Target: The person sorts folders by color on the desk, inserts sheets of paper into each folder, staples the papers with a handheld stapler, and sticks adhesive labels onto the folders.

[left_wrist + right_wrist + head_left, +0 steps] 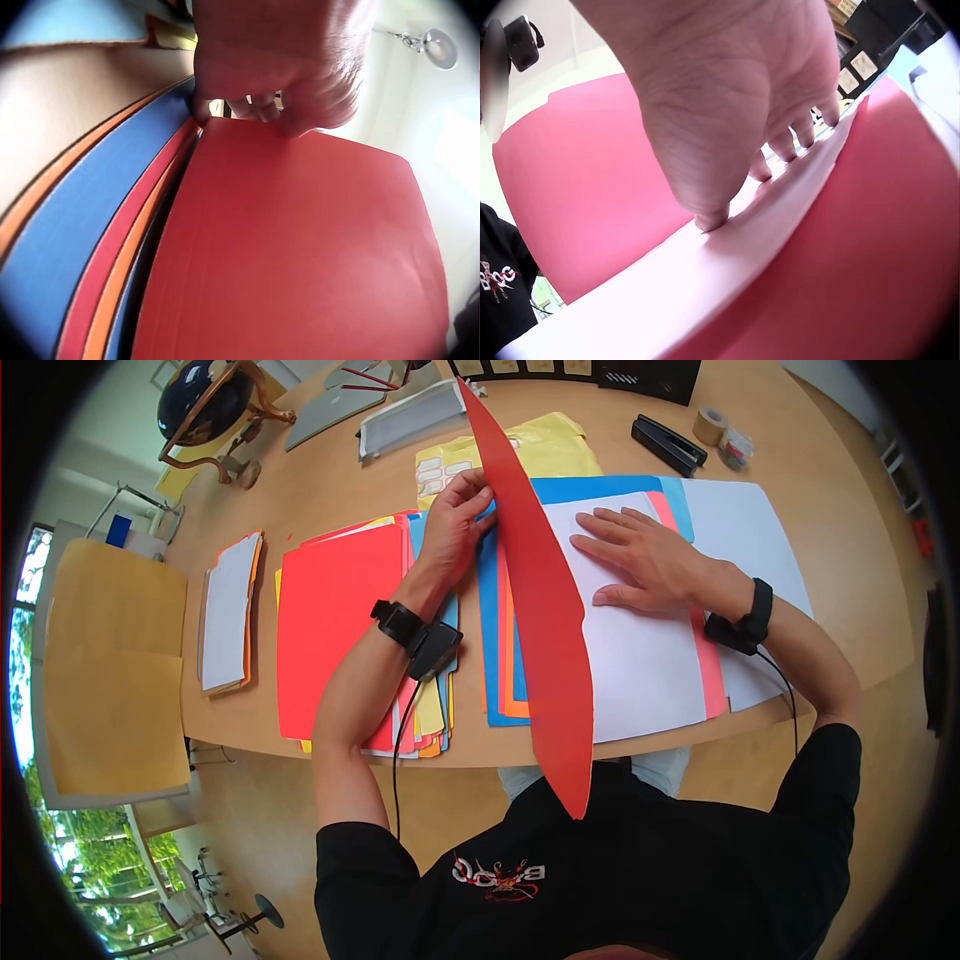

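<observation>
A red sheet [545,590] stands nearly on edge above a pile of coloured folders, its lower part reaching past the table's front edge. The left hand [458,525] pinches its left side near the top; in the left wrist view the fingers of the left hand [277,67] grip the sheet's edge [300,225]. The right hand [645,558] lies with spread fingers on a white sheet [650,670], and in the right wrist view the fingertips of the right hand [735,112] press the white surface [705,277]. Blue and orange folders [490,650] show beneath.
A red-topped stack [340,630] lies left of the pile, with a smaller white-topped stack [228,615] farther left. Behind are a yellow envelope [545,445], a black stapler [668,445], tape rolls [710,426] and a grey tray [415,420]. A globe [205,405] stands back left.
</observation>
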Tool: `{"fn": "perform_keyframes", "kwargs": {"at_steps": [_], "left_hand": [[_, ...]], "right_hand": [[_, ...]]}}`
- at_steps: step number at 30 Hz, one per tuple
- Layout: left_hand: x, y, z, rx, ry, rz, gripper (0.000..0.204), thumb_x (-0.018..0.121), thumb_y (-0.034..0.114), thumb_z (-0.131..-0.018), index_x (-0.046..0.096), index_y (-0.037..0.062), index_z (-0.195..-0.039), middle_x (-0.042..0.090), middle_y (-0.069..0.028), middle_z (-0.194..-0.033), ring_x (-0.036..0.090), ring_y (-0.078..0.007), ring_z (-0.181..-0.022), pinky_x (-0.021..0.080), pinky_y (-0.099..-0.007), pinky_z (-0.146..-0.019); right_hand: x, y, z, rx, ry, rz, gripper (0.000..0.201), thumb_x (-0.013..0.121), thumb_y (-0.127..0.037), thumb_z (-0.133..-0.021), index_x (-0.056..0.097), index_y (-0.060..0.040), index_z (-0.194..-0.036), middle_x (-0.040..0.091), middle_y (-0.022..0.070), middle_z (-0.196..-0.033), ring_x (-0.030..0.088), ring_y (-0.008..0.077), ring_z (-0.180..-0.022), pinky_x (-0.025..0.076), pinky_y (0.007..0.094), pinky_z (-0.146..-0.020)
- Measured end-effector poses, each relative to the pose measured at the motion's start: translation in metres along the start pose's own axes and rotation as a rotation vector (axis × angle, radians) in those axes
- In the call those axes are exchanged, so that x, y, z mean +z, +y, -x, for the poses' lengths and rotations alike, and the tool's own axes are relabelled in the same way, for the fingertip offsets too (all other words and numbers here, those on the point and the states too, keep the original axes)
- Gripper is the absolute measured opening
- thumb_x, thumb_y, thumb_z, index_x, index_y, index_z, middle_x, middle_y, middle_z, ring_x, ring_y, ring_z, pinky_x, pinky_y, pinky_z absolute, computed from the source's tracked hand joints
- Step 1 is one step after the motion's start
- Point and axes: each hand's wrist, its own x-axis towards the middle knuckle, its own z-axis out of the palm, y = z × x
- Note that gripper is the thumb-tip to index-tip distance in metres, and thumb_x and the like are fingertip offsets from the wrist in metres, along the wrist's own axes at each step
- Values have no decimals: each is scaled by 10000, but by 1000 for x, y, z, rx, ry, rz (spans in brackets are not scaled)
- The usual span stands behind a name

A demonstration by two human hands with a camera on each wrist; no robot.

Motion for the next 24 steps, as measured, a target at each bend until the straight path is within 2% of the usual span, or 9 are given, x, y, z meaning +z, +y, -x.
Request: {"fn": "perform_keyframes", "kwargs": {"at_steps": [5, 7, 8, 9, 14, 19, 21, 23, 24], "left_hand": [[2, 0, 1, -20, -12, -17, 277, 663, 113, -931, 603, 26, -1186, 613, -49, -1120, 593, -121, -1025, 502, -237, -864], [4, 0, 2, -46, -14, -60, 337, 679, 122, -931, 589, 14, -1237, 619, -70, -1164, 595, -137, -1087, 503, -253, -913], [4, 0, 3, -79, -32, -152, 400, 708, 144, -917, 571, 15, -1269, 617, -86, -1192, 608, -131, -1065, 510, -260, -900], [4, 0, 4, -112, -50, -243, 464, 737, 166, -903, 554, 15, -1302, 615, -102, -1221, 621, -124, -1042, 517, -267, -886], [-5, -10, 2, -221, -173, -399, 419, 691, 110, -927, 542, 2, -1303, 704, -53, -900, 670, -105, -780, 551, -249, -682], [-1, -8, 5, -252, -136, -330, 375, 655, 87, -947, 545, 11, -1297, 701, -55, -908, 665, -101, -778, 551, -263, -666], [-2, -8, 6, -266, -132, -332, 369, 648, 87, -952, 546, 13, -1299, 699, -54, -904, 665, -101, -775, 551, -267, -666], [-3, -10, 3, -263, -158, -355, 391, 642, 68, -937, 542, 14, -1310, 689, -41, -887, 659, -99, -779, 548, -261, -677], [-3, -9, 2, -265, -164, -360, 391, 642, 68, -937, 542, 14, -1310, 689, -41, -887, 659, -99, -779, 548, -261, -677]], "right_hand": [[-5, -5, -2, -5, 33, -9, 690, 577, -493, -927, 461, -38, -1434, 377, 216, -1529, 316, 397, -1434, 263, 486, -1183], [-29, -16, 6, 102, -52, -308, 638, 588, -443, -913, 496, -20, -1381, 396, 229, -1503, 338, 425, -1402, 289, 488, -1161], [-42, -17, 17, -103, 97, -330, 526, 619, -347, -887, 554, -34, -1305, 505, 232, -1397, 460, 415, -1297, 381, 477, -1081], [-43, -11, 21, -108, 93, -324, 526, 619, -347, -887, 554, -34, -1305, 505, 232, -1397, 460, 415, -1297, 381, 477, -1081], [-35, 25, 33, 44, 37, -263, 462, 623, -296, -886, 580, -47, -1272, 567, 222, -1309, 525, 396, -1207, 427, 459, -1019], [-31, 60, 20, 198, -16, -202, 401, 626, -245, -885, 605, -59, -1239, 630, 211, -1221, 591, 378, -1116, 474, 441, -956], [-76, 74, 0, 409, 28, -171, 280, 622, -180, -900, 649, -64, -1153, 694, 169, -1047, 660, 298, -966, 514, 384, -856], [-110, 93, -24, 534, -26, -184, 340, 589, -197, -969, 616, 19, -1230, 699, 123, -1059, 651, 189, -965, 518, 320, -820], [-109, 94, -35, 539, -21, -188, 340, 589, -197, -969, 616, 19, -1230, 699, 123, -1059, 651, 189, -965, 518, 320, -820]]}}
